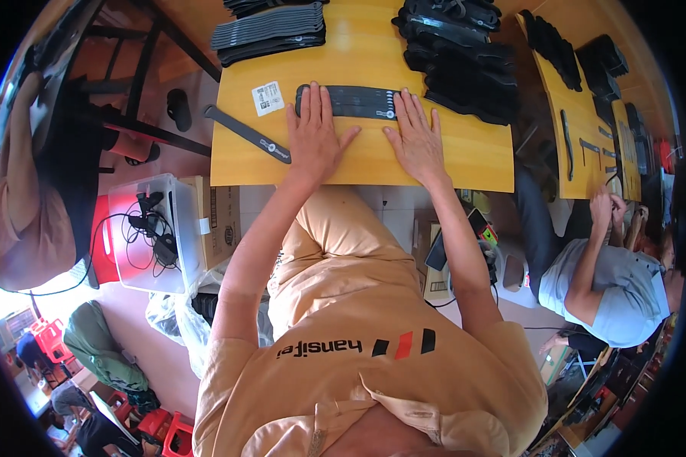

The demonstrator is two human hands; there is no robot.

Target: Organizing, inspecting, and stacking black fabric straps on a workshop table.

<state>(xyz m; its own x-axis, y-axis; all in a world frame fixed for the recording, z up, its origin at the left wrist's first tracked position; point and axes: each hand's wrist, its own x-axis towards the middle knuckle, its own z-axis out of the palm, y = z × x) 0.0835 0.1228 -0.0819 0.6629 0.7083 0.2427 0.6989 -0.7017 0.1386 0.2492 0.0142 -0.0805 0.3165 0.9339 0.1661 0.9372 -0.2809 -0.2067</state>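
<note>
Several dark grey straps (356, 102) lie side by side as a flat band across the yellow table (358, 164). Small light marks and a round white logo show at their right end. My left hand (315, 135) rests flat over the band's left end, fingers pointing away from me. At the right end, my right hand (419, 139) lies flat with its fingers stretched out, touching or right beside the strap ends. One loose grey strap (248, 135) lies slanted to the left, its near end close to my left wrist. A white printed label (267, 99) sits just beyond it.
A stack of grey straps (270, 34) stands at the far left of the table, and black strap bundles (465, 72) pile up at the far right. Below left is a clear plastic bin (156, 236) with cables. A co-worker (606, 282) works at another table on the right.
</note>
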